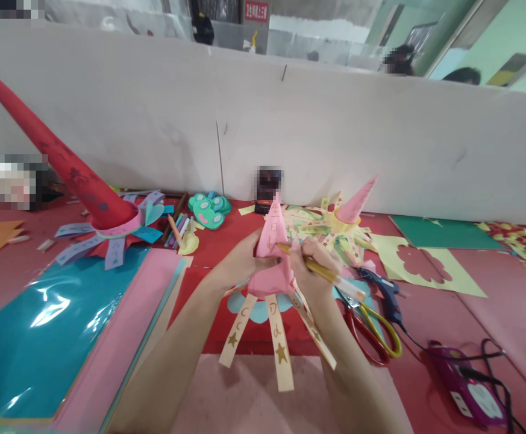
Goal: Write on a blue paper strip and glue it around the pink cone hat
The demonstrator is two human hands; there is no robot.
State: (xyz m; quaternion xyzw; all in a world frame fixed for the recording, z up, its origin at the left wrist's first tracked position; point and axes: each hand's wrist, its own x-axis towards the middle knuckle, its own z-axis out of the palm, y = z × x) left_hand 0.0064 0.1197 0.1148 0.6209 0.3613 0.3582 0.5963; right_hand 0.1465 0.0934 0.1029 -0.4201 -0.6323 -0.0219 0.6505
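A pink paper cone [269, 276] stands upright in front of me, with cream paper strips [277, 343] fanning from its base. The strips carry letters such as C and D and gold stars. My left hand [244, 258] is wrapped around the cone's left side, thumb across its front. In my right hand [320, 263] is a yellow marker [323, 271], its tip at the cone's face, where some brown writing shows. Light blue scalloped paper [258, 310] lies beneath the cone, on red paper.
Scissors [373, 331] and a blue glue gun [387, 295], its cord running toward a purple device [468, 386], lie at right. Behind are another pink cone [355, 202] and yellow cut paper [464, 274]. A tall red cone [82, 181] and coloured sheets [68, 331] occupy the left.
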